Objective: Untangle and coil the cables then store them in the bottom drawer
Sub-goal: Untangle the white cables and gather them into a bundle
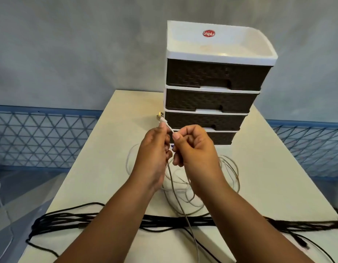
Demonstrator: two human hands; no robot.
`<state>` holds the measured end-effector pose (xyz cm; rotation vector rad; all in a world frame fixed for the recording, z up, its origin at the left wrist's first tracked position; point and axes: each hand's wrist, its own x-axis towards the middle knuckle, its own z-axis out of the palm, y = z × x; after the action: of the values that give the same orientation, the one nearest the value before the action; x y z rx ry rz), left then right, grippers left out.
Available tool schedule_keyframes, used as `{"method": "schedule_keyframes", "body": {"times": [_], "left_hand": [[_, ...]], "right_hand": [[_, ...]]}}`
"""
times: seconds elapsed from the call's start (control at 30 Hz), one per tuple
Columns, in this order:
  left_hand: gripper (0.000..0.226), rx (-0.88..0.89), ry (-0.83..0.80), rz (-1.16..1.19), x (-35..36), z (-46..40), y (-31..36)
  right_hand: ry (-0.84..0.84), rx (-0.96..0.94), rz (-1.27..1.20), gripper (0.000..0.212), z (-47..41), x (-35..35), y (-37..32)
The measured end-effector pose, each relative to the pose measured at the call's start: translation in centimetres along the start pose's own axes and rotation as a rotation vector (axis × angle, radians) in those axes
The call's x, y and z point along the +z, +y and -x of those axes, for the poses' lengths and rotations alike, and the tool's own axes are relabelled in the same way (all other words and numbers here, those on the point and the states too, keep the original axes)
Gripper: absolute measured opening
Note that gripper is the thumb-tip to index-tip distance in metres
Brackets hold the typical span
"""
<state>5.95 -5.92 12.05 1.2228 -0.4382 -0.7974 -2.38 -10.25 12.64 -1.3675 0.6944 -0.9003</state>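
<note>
Both hands are raised over the table in front of the drawer unit (pixel 211 99). My left hand (pixel 154 154) pinches a white cable just below its USB plug (pixel 160 117), which points up and away. My right hand (pixel 194 149) pinches the same white cable (pixel 171 179) close beside it; the cable hangs down between my forearms into loose white loops (pixel 228 169) on the table. A bundle of black cables (pixel 164 222) lies stretched across the near table. The bottom drawer (pixel 223 138), dark with a woven pattern, is closed and partly hidden behind my right hand.
The cream table (pixel 115 141) holds the white four-drawer unit with an open top tray (pixel 221 44). Black cable ends hang over the left (pixel 31 238) and right (pixel 304 247) table edges. A blue lattice fence (pixel 41 137) runs behind, before a grey wall. A thin white cord (pixel 1 198) hangs far left.
</note>
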Motion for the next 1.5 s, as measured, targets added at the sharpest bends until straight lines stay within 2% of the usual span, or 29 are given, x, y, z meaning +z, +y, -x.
{"method": "schedule_keyframes", "body": {"times": [0.2, 0.27, 0.33, 0.4, 0.5, 0.63, 0.73, 0.8, 0.93, 1.2, 1.5], "left_hand": [[0.036, 0.003, -0.011, -0.050, 0.7, 0.2, 0.2], [0.031, 0.044, 0.033, 0.075, 0.3, -0.3, 0.9], [0.027, 0.076, 0.017, 0.289, -0.6, -1.0, 2.1], [0.027, 0.084, -0.017, 0.375, -1.9, -1.5, 3.4], [0.031, 0.096, -0.025, 0.426, -3.5, -2.1, 4.4], [0.034, 0.128, -0.013, 0.476, -4.2, -2.4, 4.7], [0.035, 0.106, -0.016, 0.461, -3.9, -2.2, 4.4], [0.035, 0.071, -0.028, 0.433, -3.4, -2.0, 4.1], [0.035, 0.042, -0.046, 0.398, -2.5, -1.2, 3.5], [0.038, 0.085, -0.072, 0.450, -0.4, 1.5, 4.8], [0.037, 0.225, -0.106, 0.438, 4.1, 8.9, 6.1]], "right_hand": [[-0.060, 0.025, 0.032, 0.009, 0.8, -0.2, 1.3], [-0.168, 0.050, 0.070, 0.013, 1.5, -0.9, 2.1], [-0.320, 0.057, 0.254, 0.014, 2.2, -2.6, 3.4], [-0.406, 0.026, 0.507, 0.009, 2.5, -5.1, 5.1], [-0.336, -0.047, 0.846, 0.007, 1.8, -9.5, 7.0], [-0.162, -0.155, 0.996, 0.009, -0.1, -12.9, 6.8], [0.044, -0.193, 0.948, 0.011, -1.4, -13.4, 4.2], [0.087, -0.215, 0.821, 0.013, -1.6, -13.0, 1.2], [0.035, -0.304, 0.636, 0.008, -1.0, -12.3, -3.4], [-0.034, -0.518, 0.295, 0.013, 1.6, -13.7, -7.7], [-0.189, -0.503, -0.143, 0.021, 8.2, -16.8, -11.8]]}}
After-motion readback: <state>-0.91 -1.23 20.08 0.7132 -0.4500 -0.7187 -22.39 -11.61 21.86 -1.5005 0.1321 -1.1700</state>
